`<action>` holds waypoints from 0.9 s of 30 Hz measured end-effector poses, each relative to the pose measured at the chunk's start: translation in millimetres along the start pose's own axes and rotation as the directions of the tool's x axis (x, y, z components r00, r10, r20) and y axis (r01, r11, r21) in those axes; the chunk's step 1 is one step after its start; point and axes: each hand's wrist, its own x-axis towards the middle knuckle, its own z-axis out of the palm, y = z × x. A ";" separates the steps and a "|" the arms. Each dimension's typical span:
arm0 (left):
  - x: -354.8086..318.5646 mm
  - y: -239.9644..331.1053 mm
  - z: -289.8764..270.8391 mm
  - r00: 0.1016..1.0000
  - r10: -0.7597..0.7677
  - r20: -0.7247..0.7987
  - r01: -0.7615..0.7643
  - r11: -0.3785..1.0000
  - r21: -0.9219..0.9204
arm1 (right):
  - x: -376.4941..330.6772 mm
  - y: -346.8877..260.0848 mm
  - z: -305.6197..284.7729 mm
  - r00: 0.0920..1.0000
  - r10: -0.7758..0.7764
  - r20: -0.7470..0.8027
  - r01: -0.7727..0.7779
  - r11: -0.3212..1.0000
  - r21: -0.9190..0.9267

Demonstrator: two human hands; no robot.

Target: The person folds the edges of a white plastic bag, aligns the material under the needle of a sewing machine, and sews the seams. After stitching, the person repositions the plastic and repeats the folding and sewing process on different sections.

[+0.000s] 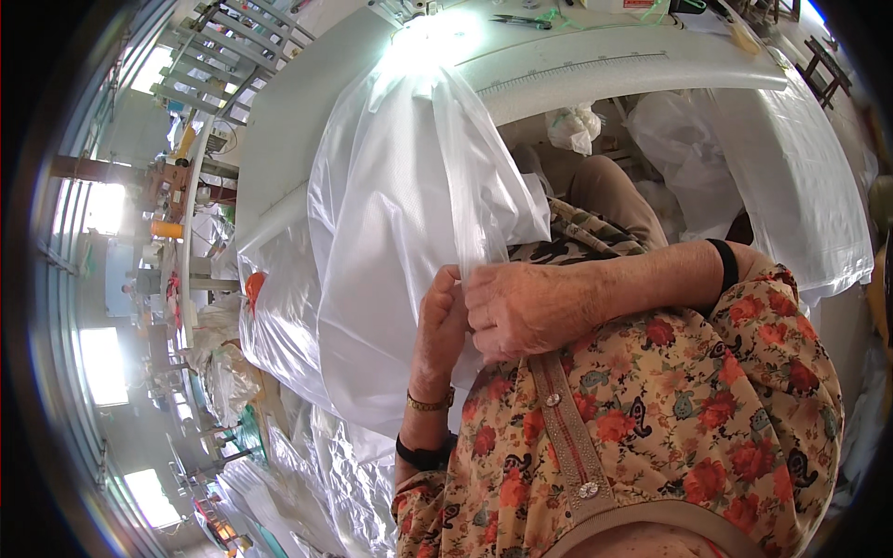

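Observation:
A large sheet of thin translucent white plastic (391, 205) hangs from the white work table (595, 70) down toward my lap. My left hand (439, 325) and my right hand (521, 307) sit close together at a folded edge of the sheet, both pinching it. A gold bracelet and a black band circle my left wrist, and a black band sits on my right forearm. My floral blouse fills the lower right.
Scissors (521, 20) lie on the table top by a printed ruler strip. More white plastic (800, 186) drapes off the table at right. Bundles of plastic (279, 335) pile at left, with racks, thread cones and bright windows beyond.

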 end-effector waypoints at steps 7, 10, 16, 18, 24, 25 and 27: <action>-0.8 -13.9 -16.5 1.000 0.025 0.009 -0.026 0.992 0.125 | -2.1 7.8 15.9 0.978 -0.064 -0.200 0.148 0.886 0.439; 1.3 -5.1 -12.2 0.998 -0.055 0.013 0.054 0.995 0.083 | -6.9 8.1 18.2 0.989 0.030 -0.147 0.068 0.785 0.615; 4.1 -2.7 -13.3 0.989 -0.094 -0.112 0.093 0.996 -0.017 | -3.8 10.2 23.7 0.996 -0.015 -0.089 0.070 0.752 0.655; 4.0 3.4 -13.4 0.999 0.017 -0.036 -0.011 0.987 0.161 | -0.7 8.5 25.4 0.998 -0.035 -0.049 0.059 0.747 0.663; 14.5 -8.9 -12.0 0.994 0.003 -0.112 0.005 0.997 0.071 | 1.1 8.7 25.3 0.995 -0.050 -0.090 0.095 0.778 0.620; 13.6 -6.4 -10.6 0.994 0.003 -0.112 0.005 0.998 0.069 | -0.9 12.5 23.2 0.966 -0.018 -0.258 0.164 0.815 0.555; 10.2 2.3 -5.9 0.981 0.017 -0.194 -0.011 0.999 0.032 | -24.6 25.7 32.3 0.826 0.390 -0.408 -0.146 0.846 0.513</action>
